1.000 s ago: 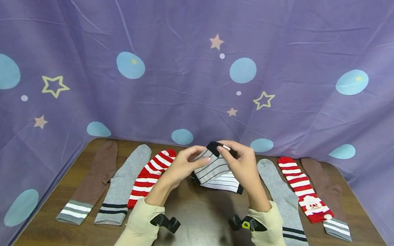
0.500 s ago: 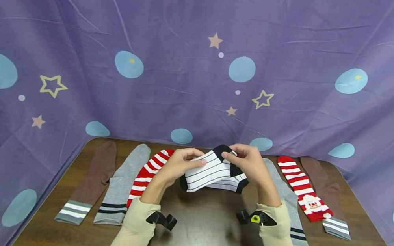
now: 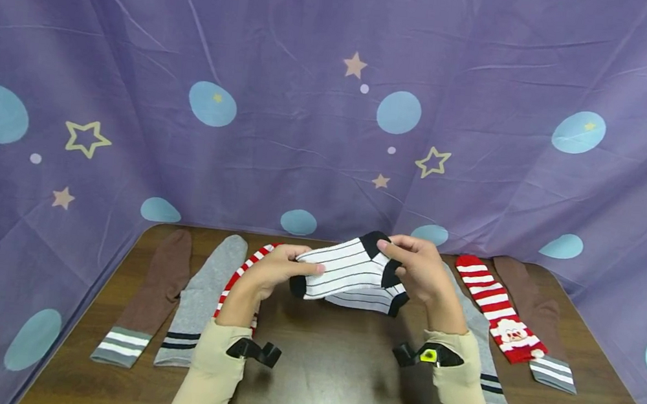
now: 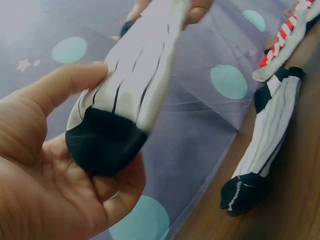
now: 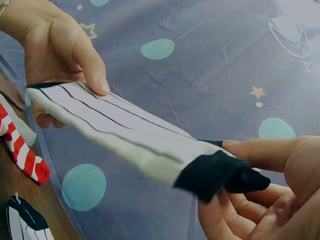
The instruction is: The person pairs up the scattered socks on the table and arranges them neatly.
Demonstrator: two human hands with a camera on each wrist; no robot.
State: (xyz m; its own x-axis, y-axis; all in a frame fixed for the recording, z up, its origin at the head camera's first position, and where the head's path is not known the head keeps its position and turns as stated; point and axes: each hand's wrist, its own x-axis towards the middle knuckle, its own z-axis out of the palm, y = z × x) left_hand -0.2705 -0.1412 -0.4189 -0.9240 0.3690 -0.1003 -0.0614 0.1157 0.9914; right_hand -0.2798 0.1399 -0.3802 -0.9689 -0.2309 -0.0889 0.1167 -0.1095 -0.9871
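A short white sock (image 3: 346,266) with thin dark stripes and black toe, heel and cuff is stretched between both hands above the table. My left hand (image 3: 279,268) pinches it near the black toe, thumb on top and fingers beneath, as the left wrist view shows. At the heel and cuff end, my right hand (image 3: 419,266) grips the black fabric between thumb and fingers. Below the held sock lies a second striped sock (image 4: 265,130) of the same pattern, flat on the table and partly covered in the head view.
Left on the wooden table (image 3: 318,383) lie a brown sock (image 3: 154,290), a grey sock (image 3: 203,301) and a red-white striped sock (image 3: 243,272) partly behind the left arm. Right lie another grey sock (image 3: 477,334), red-white sock (image 3: 485,289) and brown sock (image 3: 538,307). A purple curtain (image 3: 307,129) hangs behind.
The held sock has turned from its grey striped inside to its white outside and now lies straighter. Both hands have spread apart, the left moving left and the right moving right.
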